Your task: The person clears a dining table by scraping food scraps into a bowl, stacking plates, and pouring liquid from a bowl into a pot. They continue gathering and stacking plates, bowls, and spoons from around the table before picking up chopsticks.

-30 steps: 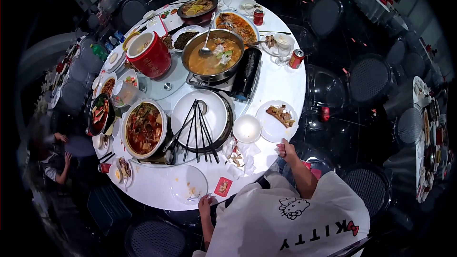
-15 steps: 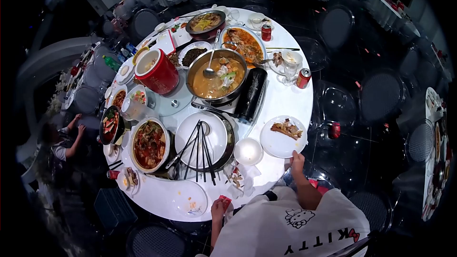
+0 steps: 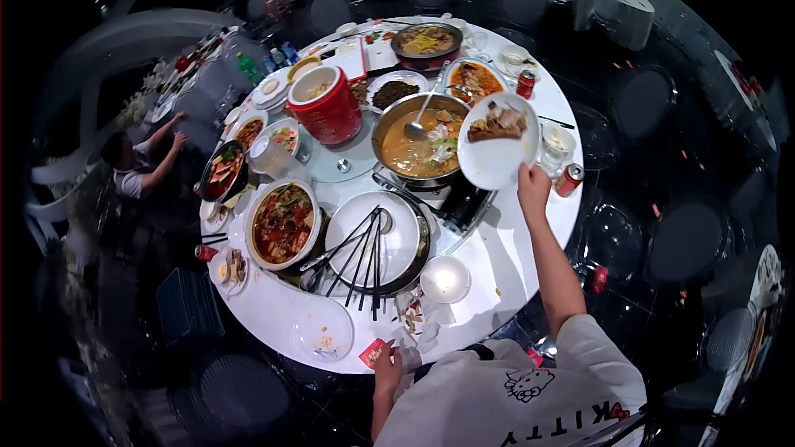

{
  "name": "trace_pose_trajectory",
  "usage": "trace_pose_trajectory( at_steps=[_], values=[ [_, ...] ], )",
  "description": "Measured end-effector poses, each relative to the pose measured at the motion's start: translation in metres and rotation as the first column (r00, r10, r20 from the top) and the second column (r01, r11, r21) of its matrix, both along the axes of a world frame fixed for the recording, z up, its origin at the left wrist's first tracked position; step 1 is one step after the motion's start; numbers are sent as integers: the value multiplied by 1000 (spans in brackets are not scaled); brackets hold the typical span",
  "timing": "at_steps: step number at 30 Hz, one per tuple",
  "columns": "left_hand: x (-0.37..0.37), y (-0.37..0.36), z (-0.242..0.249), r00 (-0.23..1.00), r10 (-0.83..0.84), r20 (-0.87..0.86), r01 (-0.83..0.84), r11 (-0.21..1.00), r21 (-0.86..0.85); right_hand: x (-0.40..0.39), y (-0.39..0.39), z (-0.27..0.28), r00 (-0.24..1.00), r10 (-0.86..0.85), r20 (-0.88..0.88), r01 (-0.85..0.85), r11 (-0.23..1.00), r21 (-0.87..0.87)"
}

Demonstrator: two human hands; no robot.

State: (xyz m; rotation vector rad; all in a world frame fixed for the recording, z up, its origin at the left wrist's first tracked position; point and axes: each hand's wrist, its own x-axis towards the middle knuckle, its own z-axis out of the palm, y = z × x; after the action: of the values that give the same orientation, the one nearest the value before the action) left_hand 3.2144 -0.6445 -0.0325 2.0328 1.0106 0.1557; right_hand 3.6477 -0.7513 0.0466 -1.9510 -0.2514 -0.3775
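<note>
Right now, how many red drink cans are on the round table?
2: one can at the right edge near the raised plate, another can farther back by the dishes. Others may be hidden.

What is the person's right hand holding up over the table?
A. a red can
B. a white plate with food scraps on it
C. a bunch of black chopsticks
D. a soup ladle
B: the right hand grips the rim of a white plate with food scraps, lifted beside the soup pot.

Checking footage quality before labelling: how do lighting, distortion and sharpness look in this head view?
Head view: strong fisheye bend with black corners; the round table is brightly lit while the surrounding chairs sink into dark; the white plate in the right hand looks near blown out; edges are soft.
</note>
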Motion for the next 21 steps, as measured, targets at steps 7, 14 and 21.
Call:
trace_pose_trajectory(
  at_steps=[7,14,21],
  values=[
    [-12,-33,28,975,181,-125,-193,977,-92,40,49,44,809,216,547,-24,942,-336],
    [-18,-42,13,988,151,18,-150,987,-52,44,48,14,974,177,-142,-115,923,366],
    [-4,-16,52,980,28,196,-17,998,-59,-72,44,1,792,487,-368,-102,700,706]
  ],
)
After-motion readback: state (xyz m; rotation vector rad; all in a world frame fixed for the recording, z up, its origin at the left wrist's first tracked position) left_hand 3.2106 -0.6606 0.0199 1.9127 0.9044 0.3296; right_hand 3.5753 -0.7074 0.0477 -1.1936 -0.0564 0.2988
